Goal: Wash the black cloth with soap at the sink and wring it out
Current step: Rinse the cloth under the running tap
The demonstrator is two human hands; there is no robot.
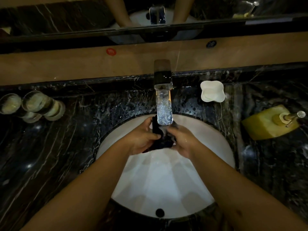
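The black cloth (161, 142) is bunched up between both hands over the white sink basin (166, 185). My left hand (141, 139) grips its left side and my right hand (182, 141) grips its right side. Water runs from the faucet (163, 77) in a clear stream (164, 110) onto the top of the cloth. A white bar of soap lies in a white soap dish (212, 91) on the counter, right of the faucet. Much of the cloth is hidden by my fingers.
A yellow pump soap dispenser (273, 122) stands on the dark marble counter (66, 147) at the right. Two upturned glasses (33, 105) sit at the left. A mirror (150, 14) runs along the back wall. The basin's overflow hole (160, 212) is at the near rim.
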